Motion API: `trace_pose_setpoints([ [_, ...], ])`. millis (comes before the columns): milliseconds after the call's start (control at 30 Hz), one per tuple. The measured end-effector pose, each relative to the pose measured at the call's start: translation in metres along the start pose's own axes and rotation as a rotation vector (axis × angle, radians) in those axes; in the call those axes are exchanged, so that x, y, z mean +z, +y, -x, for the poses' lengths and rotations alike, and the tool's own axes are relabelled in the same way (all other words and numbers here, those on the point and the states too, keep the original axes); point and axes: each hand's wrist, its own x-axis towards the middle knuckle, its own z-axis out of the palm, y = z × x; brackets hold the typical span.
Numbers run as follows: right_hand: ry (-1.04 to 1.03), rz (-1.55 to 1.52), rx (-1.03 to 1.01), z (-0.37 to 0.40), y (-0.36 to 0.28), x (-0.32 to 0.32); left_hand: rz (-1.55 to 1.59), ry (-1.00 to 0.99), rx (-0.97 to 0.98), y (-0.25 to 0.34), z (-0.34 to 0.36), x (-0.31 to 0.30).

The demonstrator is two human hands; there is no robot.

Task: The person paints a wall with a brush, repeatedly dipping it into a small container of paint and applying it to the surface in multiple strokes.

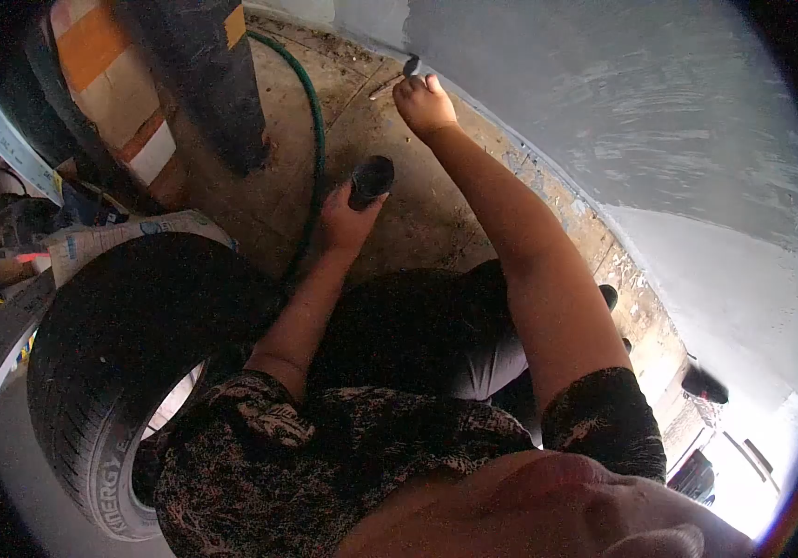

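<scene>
My left hand is closed around a dark cup, held above the floor with its round end facing up. Its contents are too dark to make out. Farther out, my right hand is closed near the foot of the grey wall. A small dark-tipped tool shows past its fingers, close to the wall's base; it looks like a paintbrush, though most of it is hidden. The wall carries streaky grey marks above a paler part.
A large tyre stands at my left, with a sack behind it. A green hose runs along the tiled floor beside a dark upright cylinder. Pale flecks litter the floor along the wall.
</scene>
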Motion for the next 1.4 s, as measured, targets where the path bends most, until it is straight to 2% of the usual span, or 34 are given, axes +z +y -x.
trace_pose_setpoints([
  [133, -0.126, 0.032, 0.027, 0.000, 0.000, 0.001, -0.035, -0.006, 0.008, 0.002, 0.000, -0.003],
  [333, 0.133, -0.063, 0.059, -0.003, 0.012, -0.006, -0.091, 0.000, 0.021, -0.005, 0.001, 0.003],
  [433, -0.166, -0.087, 0.027, 0.000, 0.016, -0.011, -0.069, -0.012, 0.005, -0.007, 0.000, 0.004],
  [467, -0.196, -0.098, 0.023, 0.002, 0.018, -0.013, -0.061, -0.017, 0.001, -0.009, 0.000, 0.005],
  [567, 0.173, -0.081, 0.004, 0.006, 0.025, -0.013, -0.020, 0.009, 0.040, -0.006, 0.000, 0.004],
  [667, 0.073, -0.102, 0.082, 0.001, 0.024, -0.014, -0.047, 0.027, 0.036, -0.002, 0.001, 0.002],
  [767, -0.062, -0.113, 0.063, 0.004, 0.019, -0.003, -0.047, 0.061, 0.050, -0.002, 0.002, 0.003],
  [867, 0.056, -0.121, 0.030, 0.007, 0.027, -0.015, -0.009, 0.024, 0.015, -0.002, 0.002, 0.002],
  [967, 0.000, -0.096, 0.098, 0.004, 0.030, -0.019, -0.033, -0.030, -0.059, 0.005, 0.001, -0.001],
  [1067, -0.110, -0.148, 0.053, 0.005, 0.025, -0.008, -0.035, -0.003, -0.007, -0.007, 0.002, 0.006],
  [1167, 0.056, -0.123, 0.045, 0.007, 0.026, -0.012, 0.025, -0.020, -0.021, -0.013, 0.002, 0.008],
  [1367, -0.141, -0.149, 0.085, 0.009, 0.028, -0.008, -0.042, 0.017, -0.037, -0.013, 0.002, 0.011],
  [1400, -0.120, -0.171, 0.086, 0.008, 0.030, -0.011, -0.037, 0.009, -0.050, -0.012, 0.002, 0.009],
])
